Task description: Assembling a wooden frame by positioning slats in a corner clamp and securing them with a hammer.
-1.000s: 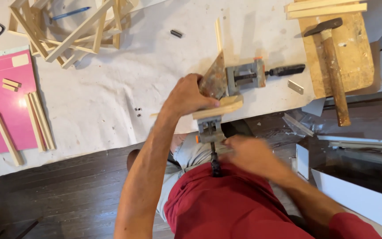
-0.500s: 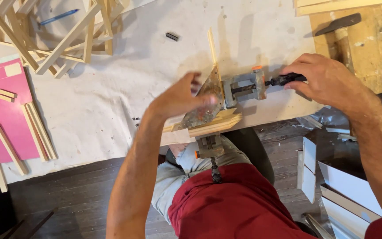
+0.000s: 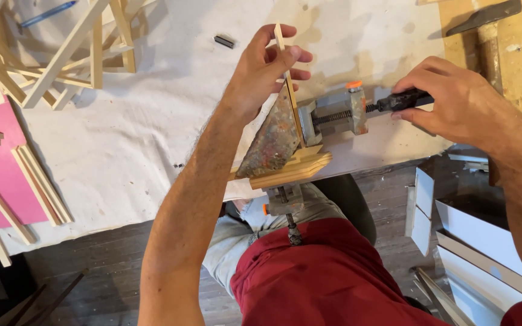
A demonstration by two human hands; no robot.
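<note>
The left hand pinches a thin wooden strip upright in the vise at the table's near edge; the right hand grips the vise handle. Clamping looks unfinished.

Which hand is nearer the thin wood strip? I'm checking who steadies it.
Left. The left hand grips the thin wood strip; the right hand is off on the vise handle.

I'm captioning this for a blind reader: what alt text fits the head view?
The left hand holds a thin wooden strip upright in a small grey metal vise while the right hand grips its black handle, on a white-covered table.
</note>
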